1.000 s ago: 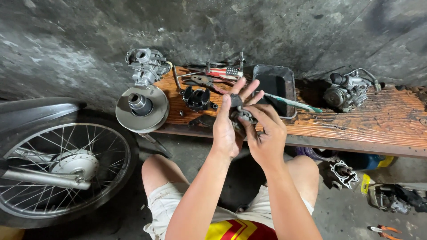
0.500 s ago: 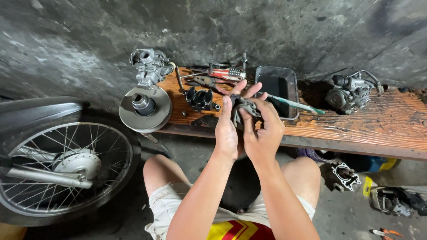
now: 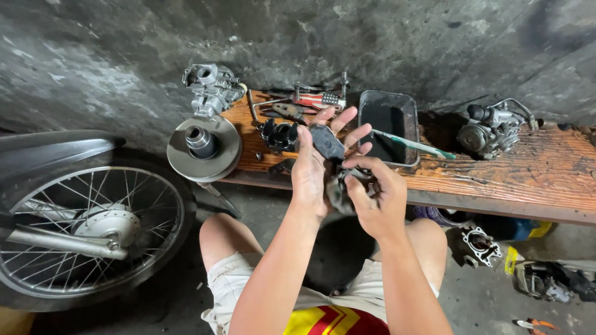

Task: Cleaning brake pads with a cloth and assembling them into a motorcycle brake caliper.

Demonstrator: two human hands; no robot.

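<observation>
My left hand (image 3: 313, 162) is raised over the front edge of a wooden bench (image 3: 534, 177), fingers spread, with a small dark flat part (image 3: 327, 142) resting against its fingers. My right hand (image 3: 372, 201) sits just below and to the right of it, closed around a dark metal engine part (image 3: 340, 189) held between both hands. Both forearms reach up from my lap; my bare knees show below.
On the bench lie a round clutch pulley (image 3: 203, 147), a carburettor (image 3: 210, 88), a black part (image 3: 279, 135), pliers and tools (image 3: 304, 102), a dark tray (image 3: 388, 127), a toothbrush (image 3: 413, 144) and another carburettor (image 3: 493, 129). A spoked motorcycle wheel (image 3: 87, 229) stands left. Parts (image 3: 479, 245) lie on the floor.
Both hands have come down a little and closer to me. The flat dark part now shows against my left fingers, and my right hand has turned over the metal part.
</observation>
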